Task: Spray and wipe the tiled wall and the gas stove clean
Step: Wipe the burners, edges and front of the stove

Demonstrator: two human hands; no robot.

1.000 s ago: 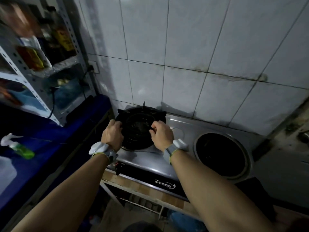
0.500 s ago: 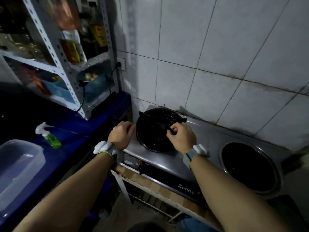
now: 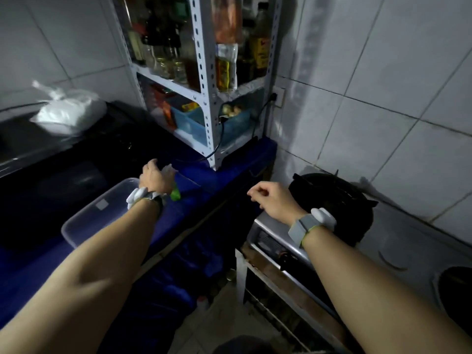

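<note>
The green spray bottle [image 3: 175, 194] with a white trigger head stands on the blue counter [image 3: 237, 159], left of the stove. My left hand [image 3: 154, 178] is right against it and covers its middle; I cannot see whether the fingers close round it. My right hand [image 3: 272, 199] hovers over the left edge of the steel gas stove [image 3: 398, 241], fingers loosely curled, holding nothing. The black left burner grate [image 3: 334, 198] lies just behind that hand. The white tiled wall [image 3: 383, 98], with dark grimy grout lines, rises behind the stove.
A clear plastic tub [image 3: 102, 210] sits on the counter under my left forearm. A metal rack [image 3: 204, 80] of bottles and blue bins stands in the corner, with a black cable hanging from it. A white plastic bag [image 3: 69, 111] lies at far left. The second burner [image 3: 454, 284] is at the right edge.
Both hands let go of the left burner grate. My view swung left, my left hand travelled across to the spray bottle, and my right hand drew back to the stove's left edge.
</note>
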